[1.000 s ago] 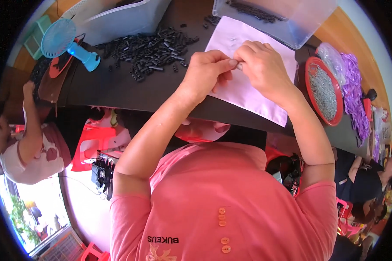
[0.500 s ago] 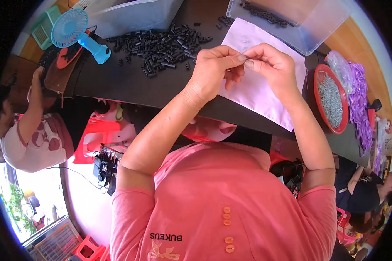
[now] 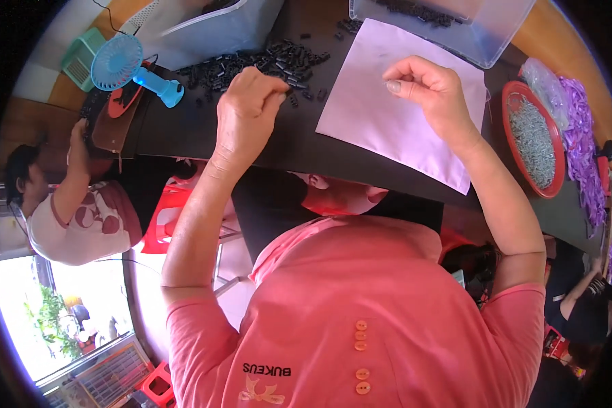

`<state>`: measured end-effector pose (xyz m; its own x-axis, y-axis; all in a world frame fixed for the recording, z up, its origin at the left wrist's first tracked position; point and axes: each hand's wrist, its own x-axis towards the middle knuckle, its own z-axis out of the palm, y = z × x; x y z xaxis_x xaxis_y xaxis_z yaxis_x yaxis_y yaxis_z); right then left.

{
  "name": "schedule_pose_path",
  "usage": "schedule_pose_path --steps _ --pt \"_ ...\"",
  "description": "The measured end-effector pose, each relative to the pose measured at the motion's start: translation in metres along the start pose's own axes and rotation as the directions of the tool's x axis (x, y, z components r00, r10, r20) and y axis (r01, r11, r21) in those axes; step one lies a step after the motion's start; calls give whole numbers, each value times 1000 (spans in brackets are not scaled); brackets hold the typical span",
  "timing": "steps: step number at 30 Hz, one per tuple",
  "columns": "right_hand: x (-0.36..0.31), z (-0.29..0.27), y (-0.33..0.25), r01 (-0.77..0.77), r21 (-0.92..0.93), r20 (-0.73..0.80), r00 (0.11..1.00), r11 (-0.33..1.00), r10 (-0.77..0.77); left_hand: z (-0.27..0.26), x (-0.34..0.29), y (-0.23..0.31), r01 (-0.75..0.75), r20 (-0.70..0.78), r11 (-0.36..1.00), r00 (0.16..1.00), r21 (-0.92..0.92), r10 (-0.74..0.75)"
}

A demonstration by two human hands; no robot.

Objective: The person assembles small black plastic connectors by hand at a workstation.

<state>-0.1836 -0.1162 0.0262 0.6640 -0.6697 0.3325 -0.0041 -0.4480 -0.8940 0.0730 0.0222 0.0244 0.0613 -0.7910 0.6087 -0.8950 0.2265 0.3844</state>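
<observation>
My left hand (image 3: 250, 109) is at the near edge of a loose pile of small black plastic pieces (image 3: 285, 58). Its fingers are curled and the thumb presses toward the forefinger; whatever they hold, if anything, is hidden. Over a pale pink cloth (image 3: 367, 102) hangs my right hand (image 3: 432, 95), its thumb and forefinger drawn together in a pinch. Anything between those fingertips is too small to make out. The cloth lies flat on the dark table (image 3: 183, 139).
Clear plastic bins (image 3: 207, 34) stand behind the pile and at the far right. On the right are a red basket (image 3: 559, 180) of small silvery pieces and purple ribbons (image 3: 581, 149). A blue fan (image 3: 160, 85) stands at left. A co-worker (image 3: 81, 217) sits to the left.
My hands were together over the cloth and have parted. The left has moved left to the black pieces, while the right stays over the cloth. The view has shifted slightly.
</observation>
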Motion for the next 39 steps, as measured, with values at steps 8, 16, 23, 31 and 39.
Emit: schedule_pose_path --steps 8,16,23,31,39 --pt "-10 3 1 -44 33 40 998 998 43 -1 3 -1 -248 263 952 945 181 196" --pt "-10 2 -1 4 34 46 999 999 -5 4 4 -9 -310 283 930 926 198 249" --pt "-8 -1 -3 8 51 17 1000 999 -9 22 15 46 555 399 579 832 -597 -386" --pt "-6 -5 -7 15 38 -41 999 999 -13 68 32 70 541 478 111 807 -834 -346" --pt "-2 -10 -6 35 -67 -51 998 997 -39 80 33 66 599 540 119 778 -792 -321"
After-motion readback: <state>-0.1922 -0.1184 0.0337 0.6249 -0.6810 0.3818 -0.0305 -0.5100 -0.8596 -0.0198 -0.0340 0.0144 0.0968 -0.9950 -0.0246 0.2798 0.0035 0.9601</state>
